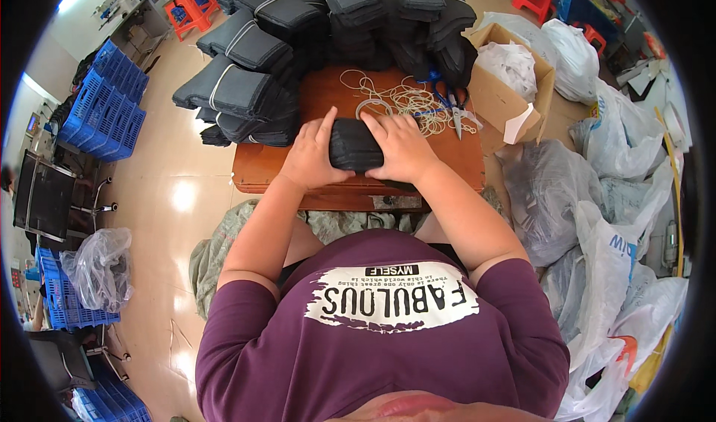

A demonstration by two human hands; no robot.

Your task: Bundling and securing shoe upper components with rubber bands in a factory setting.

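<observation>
Between my two hands, low over the brown wooden table (pixel 257 170), is a stack of black cloth-like pieces (pixel 353 145). My left hand (pixel 310 153) presses its left side with the thumb at the near edge. On the other side my right hand (pixel 403 147) grips it the same way. A loop of pale elastic bands (pixel 374 109) lies by the right fingertips; whether they touch it I cannot tell. Beyond it spreads a tangle of loose elastic bands (pixel 403 94). Scissors (pixel 456 110) lie to the right of the tangle.
Banded black bundles (pixel 239 86) are piled along the table's left and far sides. At the right stand an open cardboard box (pixel 485 98) and several filled plastic bags (pixel 552 191). Blue crates (pixel 104 116) and a red stool (pixel 192 12) are on the left floor.
</observation>
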